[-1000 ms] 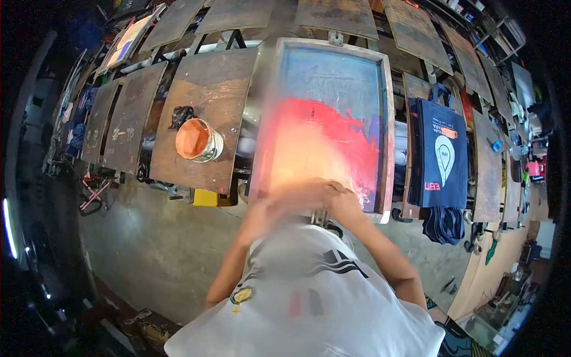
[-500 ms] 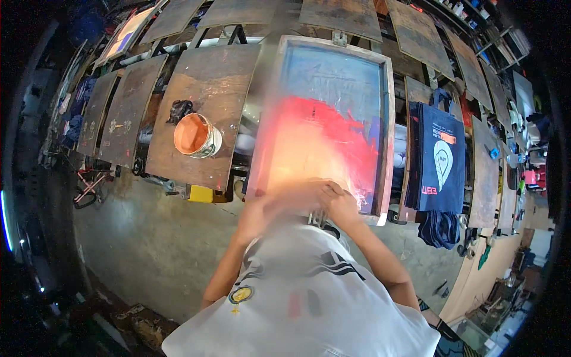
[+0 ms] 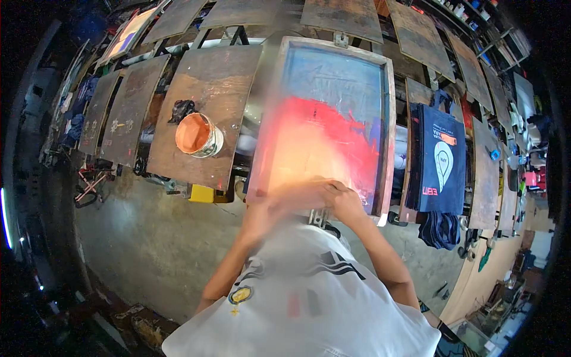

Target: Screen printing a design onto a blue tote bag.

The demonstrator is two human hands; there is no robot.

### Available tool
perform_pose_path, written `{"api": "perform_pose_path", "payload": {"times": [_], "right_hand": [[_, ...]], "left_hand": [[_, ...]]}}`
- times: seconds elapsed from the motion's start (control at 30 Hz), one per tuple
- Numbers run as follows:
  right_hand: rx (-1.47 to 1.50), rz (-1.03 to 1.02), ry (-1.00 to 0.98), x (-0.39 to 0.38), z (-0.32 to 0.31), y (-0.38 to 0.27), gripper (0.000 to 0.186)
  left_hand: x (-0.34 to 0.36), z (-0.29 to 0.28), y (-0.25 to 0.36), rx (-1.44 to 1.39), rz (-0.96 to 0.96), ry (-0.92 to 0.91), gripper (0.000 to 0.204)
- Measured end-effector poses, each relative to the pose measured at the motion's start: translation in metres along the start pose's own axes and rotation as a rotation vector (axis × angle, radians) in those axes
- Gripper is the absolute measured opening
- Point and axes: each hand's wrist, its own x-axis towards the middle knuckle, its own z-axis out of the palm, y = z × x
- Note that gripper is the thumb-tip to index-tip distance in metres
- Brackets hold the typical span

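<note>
A wood-edged printing screen [image 3: 388,119] lies flat in front of me. Its blue mesh [image 3: 333,68] carries a broad smear of red ink [image 3: 321,122] that turns orange toward my side. Both my hands are at the near end of the screen. My right hand [image 3: 344,201] has its fingers curled, closed on something I cannot make out. Level with it, my left hand [image 3: 259,215] is smeared by a hazy band in the picture, and its fingers cannot be read. Between the hands runs a blurred orange-tan shape [image 3: 297,195], its kind unclear.
On the wooden board [image 3: 205,77] at left stand an orange-stained bucket [image 3: 199,137] and a crumpled black thing [image 3: 182,110]. Dark blue printed tote bags [image 3: 441,160] lie on a board at right. More boards [image 3: 422,38] line the far side. A yellow box [image 3: 208,193] sits below.
My hands stay at the screen's near end with only a slight shift of the right fingers. The whole view has moved a little; ink, bucket and bags look the same.
</note>
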Motion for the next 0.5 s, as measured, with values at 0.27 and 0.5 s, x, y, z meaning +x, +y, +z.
{"api": "perform_pose_path", "payload": {"times": [0.27, 0.5], "right_hand": [[-0.081, 0.044, 0.126, 0.011, 0.003, -0.007, 0.035], [-0.049, -0.004, 0.037, -0.004, -0.007, 0.000, 0.032]], "left_hand": [[0.009, -0.002, 0.013, -0.073, -0.082, 0.061, 0.038], [-0.006, -0.002, 0.021, 0.002, 0.028, -0.023, 0.035]]}}
